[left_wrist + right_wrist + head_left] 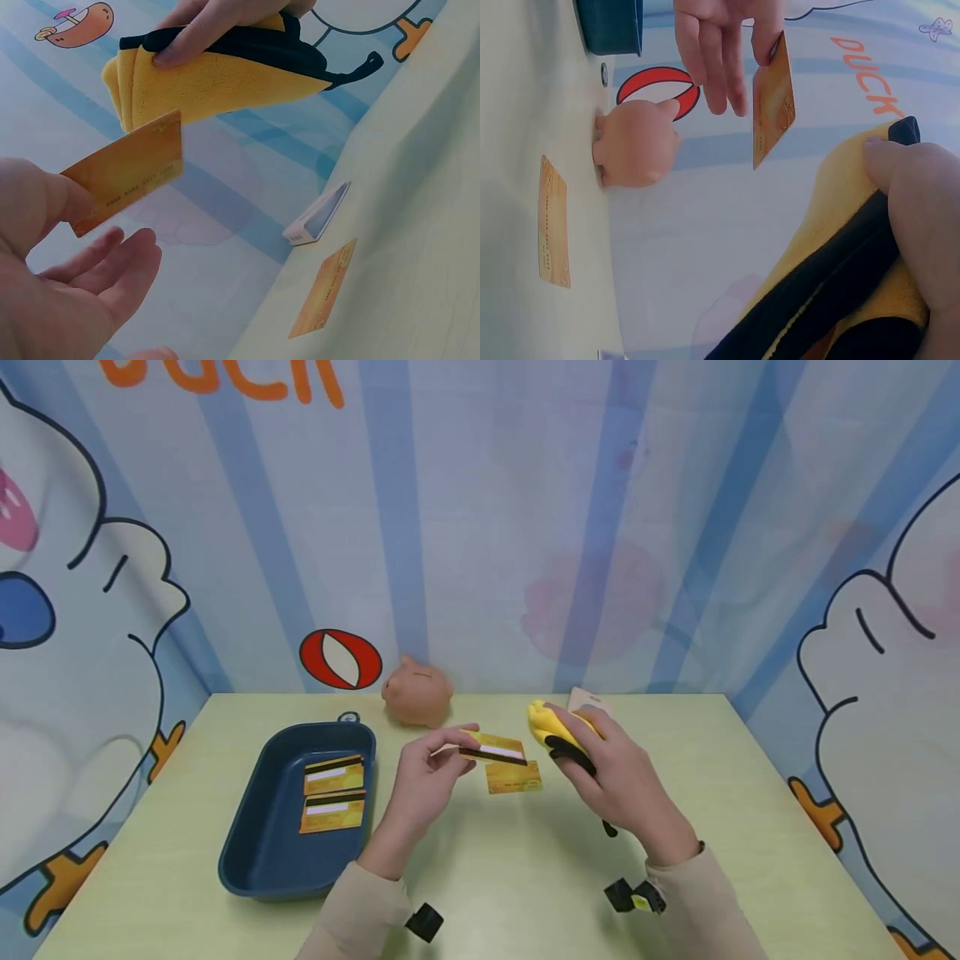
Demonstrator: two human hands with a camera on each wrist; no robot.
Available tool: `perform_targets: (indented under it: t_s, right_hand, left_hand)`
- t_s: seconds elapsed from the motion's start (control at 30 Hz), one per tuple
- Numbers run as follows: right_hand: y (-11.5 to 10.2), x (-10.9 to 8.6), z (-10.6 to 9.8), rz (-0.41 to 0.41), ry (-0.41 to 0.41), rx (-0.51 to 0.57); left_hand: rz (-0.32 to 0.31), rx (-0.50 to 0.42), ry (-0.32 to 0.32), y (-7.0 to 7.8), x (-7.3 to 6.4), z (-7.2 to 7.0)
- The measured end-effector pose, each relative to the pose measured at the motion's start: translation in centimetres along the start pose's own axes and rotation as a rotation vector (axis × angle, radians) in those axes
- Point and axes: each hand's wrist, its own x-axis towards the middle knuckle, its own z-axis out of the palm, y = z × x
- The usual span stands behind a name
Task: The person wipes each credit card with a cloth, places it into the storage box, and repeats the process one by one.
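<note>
My left hand (429,777) pinches a gold bank card (497,748) by one end, its dark stripe and white strip facing up in the head view. My right hand (618,768) grips a folded yellow cloth with black edging (555,727); a black loop hangs from it. Card and cloth are held apart, above the table. Beneath them another gold card (514,778) lies flat on the table. In the left wrist view the printed side of the held card (135,176) shows, with the cloth (217,82) beyond it.
A dark blue tray (255,852) stands at the left with two gold cards (333,812) inside, stripes up. A pink piggy bank (417,693) sits at the table's back edge. Behind my right hand is a small whitish object (588,699). A printed curtain (480,527) hangs behind the table.
</note>
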Motion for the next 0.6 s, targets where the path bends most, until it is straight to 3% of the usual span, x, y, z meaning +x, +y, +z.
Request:
perform_targets:
  t_s: [0.17, 0.33, 0.6]
  right_hand:
    - [-0.24, 0.06, -0.07, -0.011, 0.001, 0.005]
    - [-0.50, 0.25, -0.12, -0.020, -0.008, 0.010]
    - [-0.95, 0.28, 0.00, -0.036, -0.010, 0.019]
  left_hand:
    - [-0.008, 0.012, -0.017, -0.09, -0.18, -0.05]
    - [-0.012, 0.056, -0.096, -0.04, -0.22, -0.05]
    - [-0.074, 0.033, -0.157, 0.03, -0.28, -0.13]
